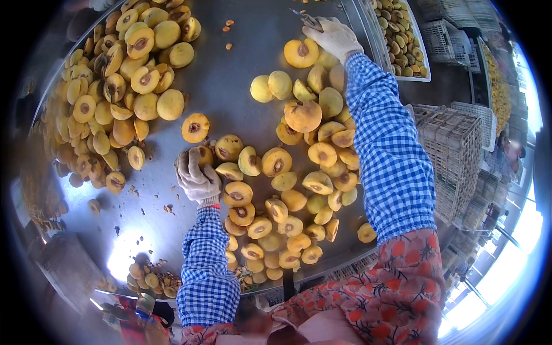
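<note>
knit-gloved left hand [197, 177]: on round fruit half [204, 155] | right hand [334, 38]: metal tool [312, 23]

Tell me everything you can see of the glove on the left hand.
The glove looks like knitted fabric, off-white with greyish-brown stains on the fingers and some red at the cuff. It covers the left hand, back upward, fingers curled at a halved yellow fruit. Its cuff meets a blue-and-white checked sleeve. Whether it touches the metal table is unclear.
</note>
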A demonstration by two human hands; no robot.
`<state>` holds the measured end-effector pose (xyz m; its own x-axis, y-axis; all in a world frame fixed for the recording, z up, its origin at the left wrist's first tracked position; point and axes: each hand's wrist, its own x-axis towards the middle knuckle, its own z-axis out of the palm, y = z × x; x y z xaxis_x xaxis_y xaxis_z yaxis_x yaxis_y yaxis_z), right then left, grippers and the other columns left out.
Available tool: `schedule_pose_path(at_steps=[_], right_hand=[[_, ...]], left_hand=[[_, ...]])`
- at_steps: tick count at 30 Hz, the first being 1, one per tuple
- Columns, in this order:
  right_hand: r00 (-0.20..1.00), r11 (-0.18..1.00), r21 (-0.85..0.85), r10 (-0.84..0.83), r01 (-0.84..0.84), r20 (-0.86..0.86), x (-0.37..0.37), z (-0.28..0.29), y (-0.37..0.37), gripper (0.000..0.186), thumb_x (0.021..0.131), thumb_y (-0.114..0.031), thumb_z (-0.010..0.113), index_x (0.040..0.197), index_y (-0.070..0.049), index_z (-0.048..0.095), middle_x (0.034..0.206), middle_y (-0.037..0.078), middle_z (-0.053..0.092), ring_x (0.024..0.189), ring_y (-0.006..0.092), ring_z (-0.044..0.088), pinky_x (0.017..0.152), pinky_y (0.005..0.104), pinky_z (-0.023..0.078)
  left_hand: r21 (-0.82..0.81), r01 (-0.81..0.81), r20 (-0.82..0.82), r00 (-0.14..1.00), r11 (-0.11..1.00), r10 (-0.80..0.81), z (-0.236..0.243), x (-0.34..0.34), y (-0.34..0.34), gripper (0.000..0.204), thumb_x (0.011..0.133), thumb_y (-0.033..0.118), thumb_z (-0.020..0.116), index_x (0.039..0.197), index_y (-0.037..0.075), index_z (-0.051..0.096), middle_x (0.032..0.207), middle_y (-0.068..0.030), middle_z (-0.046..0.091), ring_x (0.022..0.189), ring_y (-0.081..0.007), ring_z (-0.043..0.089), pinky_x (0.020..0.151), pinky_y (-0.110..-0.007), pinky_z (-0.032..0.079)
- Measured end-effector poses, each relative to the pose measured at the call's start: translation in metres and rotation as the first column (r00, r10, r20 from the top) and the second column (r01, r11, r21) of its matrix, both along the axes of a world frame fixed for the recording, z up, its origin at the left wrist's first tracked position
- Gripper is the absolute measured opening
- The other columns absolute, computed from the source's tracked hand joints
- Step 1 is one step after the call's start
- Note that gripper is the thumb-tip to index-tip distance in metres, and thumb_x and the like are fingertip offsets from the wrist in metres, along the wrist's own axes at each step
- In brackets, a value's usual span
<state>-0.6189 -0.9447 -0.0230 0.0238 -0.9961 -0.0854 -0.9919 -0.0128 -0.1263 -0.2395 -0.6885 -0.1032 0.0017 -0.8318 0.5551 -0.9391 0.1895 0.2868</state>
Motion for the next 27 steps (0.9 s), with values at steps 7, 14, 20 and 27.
schedule_pose_path(at_steps=[7,14,20,27], right_hand=[[0.981,0.987,-0.009,0.162,-0.162,0.110,0.053,-0.011,0.035,0.050,0.089,-0.049,0.056,0.127,-0.018,0.062,0.129,0.018,0.056,0.121,0.0365,0.051,0.104,0.0449,0.040],[0.948,0.933,-0.200,0.314,-0.300,0.041,0.093,-0.006,0.087,0.044,0.090,-0.041,0.055,0.126,-0.017,0.062,0.127,0.013,0.059,0.120,0.0345,0.050,0.103,0.0468,0.039],[0.970,0.949,-0.208,0.242,-0.238,-0.010,0.098,-0.033,0.123,0.049,0.088,-0.053,0.058,0.124,-0.022,0.065,0.129,0.012,0.055,0.116,0.0361,0.054,0.101,0.0440,0.044],[0.952,0.977,-0.107,0.207,-0.187,0.224,0.121,-0.027,0.221,0.049,0.086,-0.050,0.060,0.121,-0.017,0.066,0.132,0.013,0.052,0.120,0.0377,0.051,0.101,0.0452,0.044]], left_hand=[[-0.059,0.018,-0.066,0.998,0.998,-0.022,-0.003,0.003,-0.002,0.041,0.084,0.016,0.059,0.124,0.012,0.053,0.115,-0.0157,0.057,0.096,-0.0385,0.061,0.087,-0.053,0.052],[0.029,-0.048,-0.241,0.969,0.998,0.054,0.000,0.002,0.006,0.053,0.080,0.015,0.069,0.130,0.009,0.051,0.125,-0.0176,0.057,0.108,-0.0372,0.060,0.093,-0.046,0.050],[0.328,0.026,-0.662,0.720,0.944,0.210,0.041,-0.004,0.000,0.056,0.087,0.025,0.067,0.139,0.018,0.050,0.140,-0.0157,0.048,0.118,-0.0349,0.056,0.099,-0.041,0.048],[0.625,0.088,-0.365,0.911,0.775,0.191,0.062,-0.014,0.037,0.037,0.094,0.042,0.053,0.120,0.021,0.069,0.131,-0.0046,0.059,0.133,-0.0307,0.042,0.112,-0.040,0.032]])
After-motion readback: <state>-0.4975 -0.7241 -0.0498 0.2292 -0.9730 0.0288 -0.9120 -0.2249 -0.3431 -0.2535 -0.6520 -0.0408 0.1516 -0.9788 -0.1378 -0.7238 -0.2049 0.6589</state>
